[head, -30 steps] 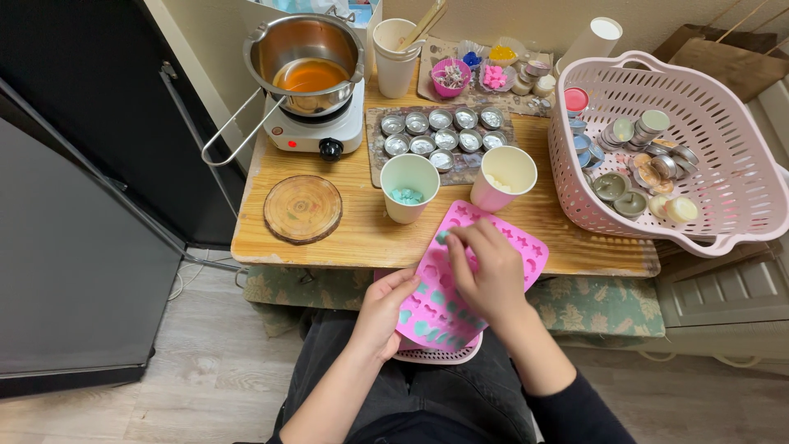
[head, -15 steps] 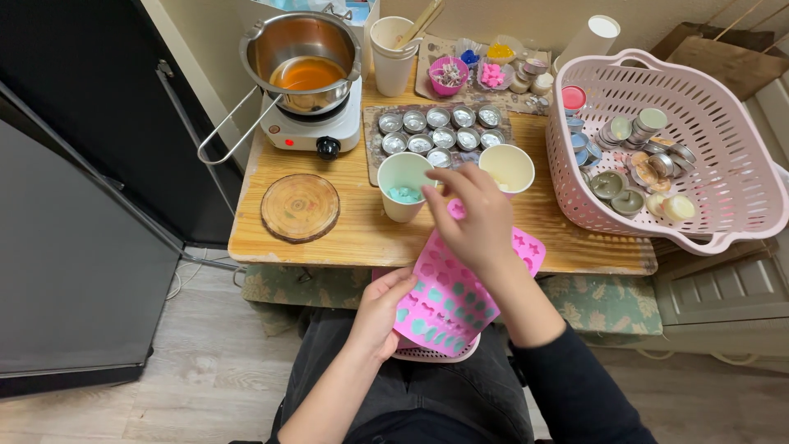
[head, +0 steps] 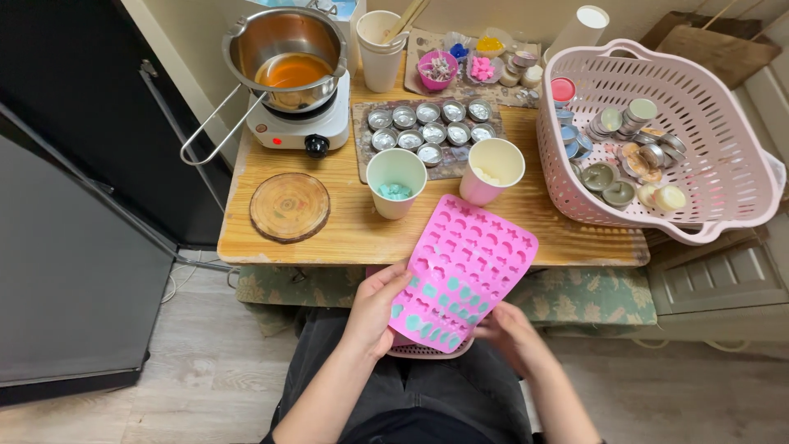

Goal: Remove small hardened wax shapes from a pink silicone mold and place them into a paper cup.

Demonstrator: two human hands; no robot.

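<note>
- A pink silicone mould tray [head: 464, 271], flat and flexible-looking, is held tilted over the near edge of the wooden table [head: 345, 234]; its far corner overlaps the tabletop
- Rows of small shaped cavities are pressed into the tray; those nearest the body are filled with teal pieces, the rest show pink
- The left hand [head: 380, 306] is closed on the tray's left edge, thumb on top and fingers curled beneath
- The right hand [head: 508, 333] is cupped under the tray's near right corner; its fingertips are hidden by the tray, so the grip cannot be told exactly
- A paler pink slotted object under the tray is mostly covered and hard to identify
- A mint paper cup [head: 396, 181] holding teal bits and a pink paper cup [head: 491, 170] holding pale bits are stood just beyond the tray
- A round wooden coaster [head: 289, 205] with visible grain is laid to the left
- A steel pot [head: 283, 56] of amber liquid is set on a small white hotplate [head: 297, 127]
- Small round metal tins [head: 431, 131] are ranged on a mat
- A pink perforated plastic basket [head: 699, 205] of tins is cut off at the right edge
</note>
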